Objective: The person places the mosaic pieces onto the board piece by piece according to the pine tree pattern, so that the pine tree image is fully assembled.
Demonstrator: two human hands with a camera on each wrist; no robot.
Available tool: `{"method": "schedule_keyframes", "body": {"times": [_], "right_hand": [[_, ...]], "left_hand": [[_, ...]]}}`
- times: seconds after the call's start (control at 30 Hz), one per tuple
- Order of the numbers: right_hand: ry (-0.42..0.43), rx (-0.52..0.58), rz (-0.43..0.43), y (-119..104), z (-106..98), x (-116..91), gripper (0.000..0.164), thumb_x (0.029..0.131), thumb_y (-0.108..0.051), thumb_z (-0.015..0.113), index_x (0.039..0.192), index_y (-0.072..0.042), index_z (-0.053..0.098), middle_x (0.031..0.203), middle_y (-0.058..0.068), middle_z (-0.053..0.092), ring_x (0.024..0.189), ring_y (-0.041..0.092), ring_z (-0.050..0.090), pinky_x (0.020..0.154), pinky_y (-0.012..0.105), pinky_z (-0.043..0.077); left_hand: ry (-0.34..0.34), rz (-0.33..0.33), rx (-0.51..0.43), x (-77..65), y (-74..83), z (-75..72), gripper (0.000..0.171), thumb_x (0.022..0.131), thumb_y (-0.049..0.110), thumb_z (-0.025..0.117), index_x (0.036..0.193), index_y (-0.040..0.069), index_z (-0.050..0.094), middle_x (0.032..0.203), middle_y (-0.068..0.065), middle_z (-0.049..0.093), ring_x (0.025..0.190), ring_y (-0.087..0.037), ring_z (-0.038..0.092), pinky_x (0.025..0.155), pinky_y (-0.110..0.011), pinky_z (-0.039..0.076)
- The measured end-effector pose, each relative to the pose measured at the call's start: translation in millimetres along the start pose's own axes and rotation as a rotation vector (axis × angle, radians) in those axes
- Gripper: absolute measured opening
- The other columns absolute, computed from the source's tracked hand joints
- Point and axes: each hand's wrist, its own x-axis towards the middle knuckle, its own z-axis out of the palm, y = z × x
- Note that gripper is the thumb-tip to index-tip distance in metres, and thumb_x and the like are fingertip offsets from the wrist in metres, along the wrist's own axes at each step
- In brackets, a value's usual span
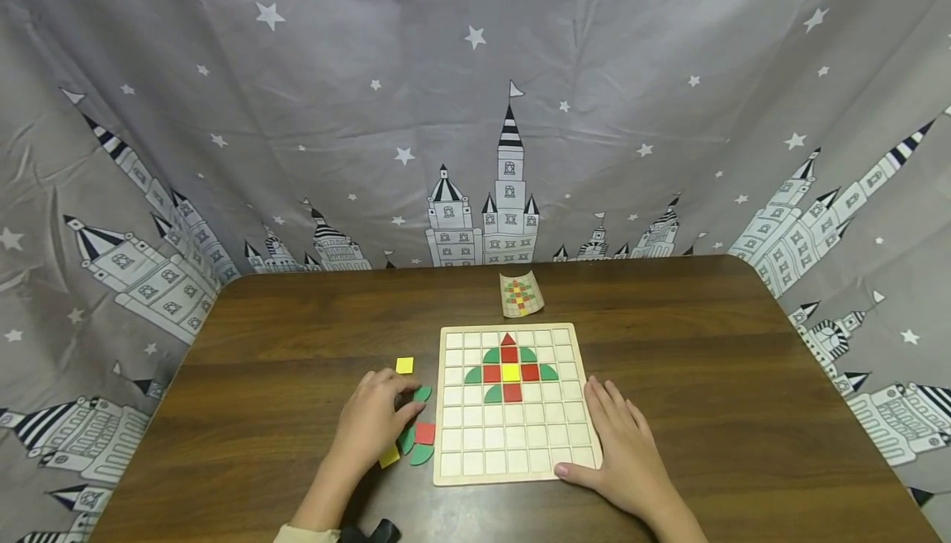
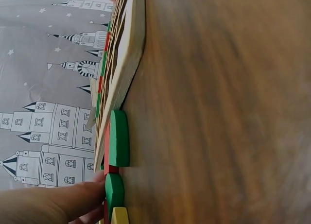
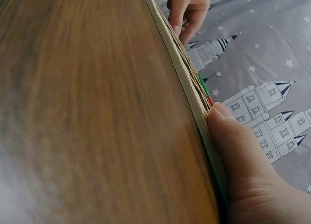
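Observation:
My left hand (image 1: 375, 417) is at the loose tiles left of the board, with its thumb and index finger pinching a green quarter-circle tile (image 1: 423, 394). Below the hand lie a red square tile (image 1: 425, 433), more green quarter-circle tiles (image 1: 421, 454) and a yellow square (image 1: 390, 456). In the left wrist view the thumb (image 2: 80, 197) passes behind the near tiles and hides that grasp. The wooden grid board (image 1: 483, 440) bears a red, green and yellow pattern. Along its right edge lies my right hand (image 1: 627, 448), fingers straight, thumb touching the near right corner.
A small pattern card (image 1: 522, 294), slightly curled, sits behind the board. One yellow square tile (image 1: 404, 365) lies apart, beyond the left hand. Everything stands on a brown wooden table (image 1: 728, 378), with a grey castle-print curtain (image 1: 401, 114) behind it. A black object (image 1: 384, 531) shows near the left wrist.

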Motion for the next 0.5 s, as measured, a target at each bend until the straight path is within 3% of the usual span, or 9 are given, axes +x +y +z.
{"method": "schedule_keyframes", "body": {"times": [0.3,0.5], "right_hand": [[0.001,-0.001,0.0,0.2,0.3,-0.5,0.122,0.068,-0.083,0.065,0.157,-0.009,0.028,0.165,0.006,0.025,0.151,0.032,0.023,0.116,0.054,0.017],[0.004,-0.003,-0.001,0.3,0.1,-0.2,0.121,0.068,-0.083,0.066,0.156,-0.009,0.029,0.164,0.006,0.026,0.151,0.032,0.023,0.116,0.055,0.018]], "left_hand": [[0.004,0.018,-0.009,2.5,-0.2,-0.7,0.026,0.086,0.013,0.077,0.112,0.015,0.076,0.104,-0.001,0.072,0.087,-0.016,0.056,0.074,-0.033,0.048],[0.004,-0.01,0.017,3.0,1.2,0.3,0.019,0.082,0.025,0.082,0.097,0.015,0.076,0.086,0.003,0.064,0.077,-0.012,0.049,0.067,-0.029,0.042]]}}
